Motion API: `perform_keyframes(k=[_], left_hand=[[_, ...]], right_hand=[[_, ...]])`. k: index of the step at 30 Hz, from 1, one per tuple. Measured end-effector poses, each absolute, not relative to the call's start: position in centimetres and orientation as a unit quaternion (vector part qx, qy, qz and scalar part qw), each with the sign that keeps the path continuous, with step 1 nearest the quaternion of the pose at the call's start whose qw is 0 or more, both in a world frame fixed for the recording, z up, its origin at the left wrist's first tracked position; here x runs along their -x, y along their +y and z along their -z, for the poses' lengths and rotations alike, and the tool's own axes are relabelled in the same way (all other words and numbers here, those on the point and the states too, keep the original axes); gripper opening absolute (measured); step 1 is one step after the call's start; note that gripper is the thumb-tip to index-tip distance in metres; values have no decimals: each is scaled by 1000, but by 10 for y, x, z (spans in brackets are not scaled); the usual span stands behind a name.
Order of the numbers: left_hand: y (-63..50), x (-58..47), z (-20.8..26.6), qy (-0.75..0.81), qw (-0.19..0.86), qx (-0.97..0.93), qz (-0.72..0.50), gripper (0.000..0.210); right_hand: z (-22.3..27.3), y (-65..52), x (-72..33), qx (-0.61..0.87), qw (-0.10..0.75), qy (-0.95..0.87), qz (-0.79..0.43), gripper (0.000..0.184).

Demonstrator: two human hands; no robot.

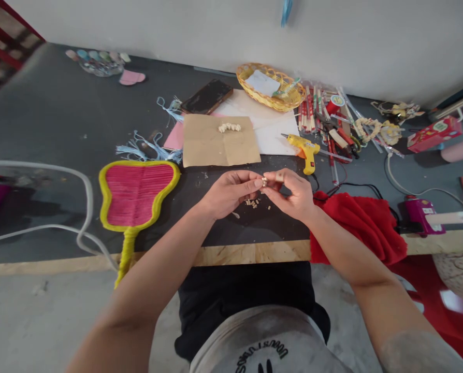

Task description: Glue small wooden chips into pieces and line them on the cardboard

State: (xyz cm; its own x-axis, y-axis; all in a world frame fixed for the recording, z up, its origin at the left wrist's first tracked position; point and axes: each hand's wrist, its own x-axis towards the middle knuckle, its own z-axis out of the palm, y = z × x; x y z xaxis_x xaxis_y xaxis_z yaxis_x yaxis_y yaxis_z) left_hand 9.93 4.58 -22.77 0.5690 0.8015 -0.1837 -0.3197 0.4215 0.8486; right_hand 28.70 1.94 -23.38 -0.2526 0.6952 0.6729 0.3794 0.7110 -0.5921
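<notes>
Between the fingertips of both hands is a small cluster of pale wooden pieces [264,182]. My left hand [235,191] pinches it from the left, and my right hand [291,194] pinches it from the right. Fingers hide part of the cluster. Several loose pale pieces [251,203] lie on the dark tabletop just below the hands. Beyond them, a curved row of similar cream pieces [229,127] rests on a brown paper sheet [204,142]. A yellow glue gun [307,151] lies to the right of the paper, its nozzle pointing left.
A pink fan-shaped piece with yellow edging [138,194] lies at left by blue tassels [148,147]. Behind are a phone [208,96] and a wicker basket [270,104]. Red cloth [356,225] hangs over the wooden front edge near my right forearm. Sticks and pliers [334,134] crowd the right.
</notes>
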Motion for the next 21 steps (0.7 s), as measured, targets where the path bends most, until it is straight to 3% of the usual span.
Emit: perform_keyframes(k=[11, 15, 18, 21], left_hand=[[48, -97, 229, 304, 791, -385, -364, 24], [48, -96, 228, 319, 787, -383, -362, 24], [49, -96, 229, 322, 788, -378, -365, 24], [50, -95, 230, 321, 786, -372, -375, 23]], right_hand=[[229, 17, -290, 365, 496, -768, -176, 26], [217, 25, -308, 444, 491, -743, -104, 25], [204, 34, -336, 583, 421, -695, -20, 21], [195, 41, -363, 716, 280, -639, -4, 26]])
